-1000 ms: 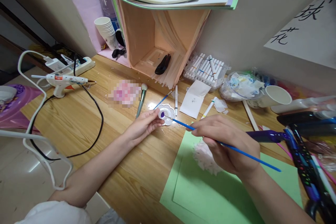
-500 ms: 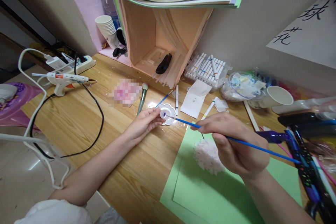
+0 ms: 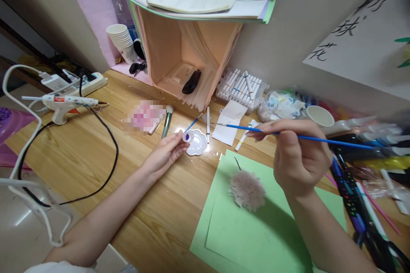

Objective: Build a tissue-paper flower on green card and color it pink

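Here, the left hand (image 3: 168, 148) is over the tabletop (image 3: 153, 222), its grip pinching a small white pot (image 3: 186, 137) with purple inside. The pot is right by a scalloped palette (image 3: 198, 145); whether the two touch, one cannot tell. The right hand (image 3: 299, 155) has its grip closed on the shaft of a blue brush (image 3: 240, 127), whose tip points left, apart from the pot and seen against a creased white paper (image 3: 228, 123). To the left of the right forearm, a pale, puffy pompom (image 3: 247, 190) with a dark wire (image 3: 237, 163) at its top lies on green sheets (image 3: 243, 239). Behind the palette are a thin brush (image 3: 194, 122) and a marker (image 3: 208, 124); a thick brush (image 3: 167, 123) lies beyond the left hand. Farther left, a glue gun (image 3: 60, 104) stands near a power strip (image 3: 96, 83).
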{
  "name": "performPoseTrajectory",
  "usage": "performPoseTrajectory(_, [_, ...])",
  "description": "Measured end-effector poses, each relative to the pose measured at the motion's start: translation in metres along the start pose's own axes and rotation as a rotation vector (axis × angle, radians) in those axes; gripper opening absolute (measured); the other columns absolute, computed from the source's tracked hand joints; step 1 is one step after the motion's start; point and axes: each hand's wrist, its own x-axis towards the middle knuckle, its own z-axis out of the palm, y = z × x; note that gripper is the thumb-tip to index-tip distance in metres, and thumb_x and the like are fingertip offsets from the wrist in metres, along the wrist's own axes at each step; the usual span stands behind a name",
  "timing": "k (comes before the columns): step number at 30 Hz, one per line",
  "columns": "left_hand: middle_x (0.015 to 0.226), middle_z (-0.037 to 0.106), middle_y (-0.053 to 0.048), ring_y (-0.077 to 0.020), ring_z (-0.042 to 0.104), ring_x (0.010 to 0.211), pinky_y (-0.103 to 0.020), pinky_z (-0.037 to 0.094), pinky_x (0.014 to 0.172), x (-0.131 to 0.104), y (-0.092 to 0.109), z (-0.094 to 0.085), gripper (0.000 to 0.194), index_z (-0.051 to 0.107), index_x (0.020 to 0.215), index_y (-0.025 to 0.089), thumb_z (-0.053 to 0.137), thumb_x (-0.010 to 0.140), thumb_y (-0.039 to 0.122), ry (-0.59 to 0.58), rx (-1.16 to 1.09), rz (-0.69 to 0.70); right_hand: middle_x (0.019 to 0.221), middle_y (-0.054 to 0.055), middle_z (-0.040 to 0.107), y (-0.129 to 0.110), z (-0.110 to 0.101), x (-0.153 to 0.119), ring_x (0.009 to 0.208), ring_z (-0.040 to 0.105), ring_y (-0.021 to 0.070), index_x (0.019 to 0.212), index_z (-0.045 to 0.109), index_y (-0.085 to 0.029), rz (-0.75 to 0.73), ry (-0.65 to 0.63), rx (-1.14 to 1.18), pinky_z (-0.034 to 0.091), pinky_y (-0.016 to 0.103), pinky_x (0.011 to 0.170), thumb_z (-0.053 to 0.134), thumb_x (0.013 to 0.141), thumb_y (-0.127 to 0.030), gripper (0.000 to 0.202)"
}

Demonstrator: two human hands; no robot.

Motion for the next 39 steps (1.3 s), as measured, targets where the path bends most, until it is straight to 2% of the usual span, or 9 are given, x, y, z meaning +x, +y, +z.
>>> performPoseTrajectory(2, [0.063,0.065,-0.001,-0.0043,0.062,0.054,-0.008,0.053,0.054,0.001,0.004,0.000,0.020,0.065,0.071,0.011,0.052,0.088,0.013,0.046,-0.040,0.015,0.083,0.003,0.063,0.006,-0.004,-0.001,0.072,0.061,0.0163,0.093,0.062,-0.023,0.056,0.075,0.005,0.050,0.031,0.063,0.044,0.092,-0.018,0.018])
performPoseTrajectory(3, [0.063,0.065,-0.001,-0.0042,0.062,0.054,-0.008,0.053,0.054,0.001,0.006,0.000,0.022,0.065,0.072,0.011,0.051,0.089,0.012,0.062,-0.057,0.023,0.085,0.003,0.063,0.010,-0.006,-0.004,0.075,0.061,0.0159,0.093,0.063,-0.022,0.091,0.051,-0.019,0.050,0.030,0.066,0.047,0.091,-0.018,0.017])
performPoseTrajectory(7, [0.065,0.066,-0.001,-0.0044,0.062,0.054,-0.008,0.054,0.054,-0.003,0.009,0.003,0.024,0.064,0.072,0.011,0.048,0.089,0.009,0.077,-0.080,0.028,0.097,0.007,0.065,0.031,-0.022,-0.026,0.093,0.060,0.0193,0.101,0.061,-0.018,0.103,-0.253,-0.244,0.048,0.036,0.082,0.048,0.089,-0.015,0.018])
performPoseTrajectory(11, [0.064,0.065,-0.001,-0.0049,0.062,0.054,-0.009,0.054,0.053,-0.005,0.004,0.005,0.017,0.064,0.073,0.011,0.054,0.086,0.009,0.038,-0.043,0.009,0.106,0.010,0.065,0.053,-0.032,-0.051,0.100,0.057,0.0214,0.113,0.056,-0.018,0.023,-0.452,-0.459,0.047,0.039,0.086,0.044,0.090,-0.014,0.025])
performPoseTrajectory(20, [0.068,0.067,-0.001,-0.0053,0.063,0.056,-0.010,0.054,0.056,-0.006,-0.015,0.007,0.003,0.066,0.080,0.012,0.064,0.080,0.015,-0.024,0.048,-0.053,0.127,0.009,0.055,0.063,-0.034,-0.065,0.112,0.050,0.0252,0.123,0.051,-0.023,0.116,-0.677,-0.604,0.044,0.044,0.093,0.051,0.087,-0.031,0.037])
performPoseTrajectory(23, [0.068,0.067,-0.001,-0.0057,0.063,0.056,-0.010,0.054,0.056,-0.006,-0.019,0.007,0.005,0.067,0.079,0.012,0.066,0.079,0.017,-0.047,0.052,-0.058,0.124,0.010,0.056,0.055,-0.034,-0.060,0.111,0.050,0.0261,0.120,0.052,-0.022,0.110,-0.623,-0.576,0.042,0.046,0.092,0.051,0.088,-0.030,0.033])
performPoseTrajectory(29, [0.068,0.068,-0.002,-0.0053,0.063,0.058,-0.010,0.053,0.056,-0.005,-0.022,0.007,0.010,0.068,0.078,0.011,0.066,0.079,0.020,-0.045,0.052,-0.060,0.081,0.004,0.061,0.013,-0.006,-0.027,0.077,0.054,0.0179,0.084,0.062,-0.020,0.254,-0.293,-0.279,0.044,0.032,0.069,0.055,0.087,-0.023,0.008])
performPoseTrajectory(33, [0.072,0.069,-0.003,-0.0056,0.064,0.062,-0.010,0.053,0.060,-0.005,-0.024,0.008,0.012,0.069,0.082,0.010,0.067,0.078,0.021,-0.058,0.038,-0.045,0.073,0.001,0.060,-0.008,0.023,-0.011,0.071,0.054,0.0146,0.079,0.066,-0.019,0.310,-0.282,-0.138,0.042,0.028,0.065,0.060,0.082,-0.016,0.007])
performPoseTrajectory(39, [0.080,0.071,-0.005,-0.0081,0.067,0.073,-0.011,0.053,0.065,-0.006,-0.026,0.008,0.012,0.070,0.083,0.010,0.069,0.077,0.020,-0.099,-0.021,-0.026,0.072,0.002,0.062,-0.016,0.048,-0.017,0.071,0.056,0.0157,0.084,0.071,-0.019,0.386,-0.274,-0.119,0.043,0.029,0.066,0.058,0.083,-0.015,0.014])
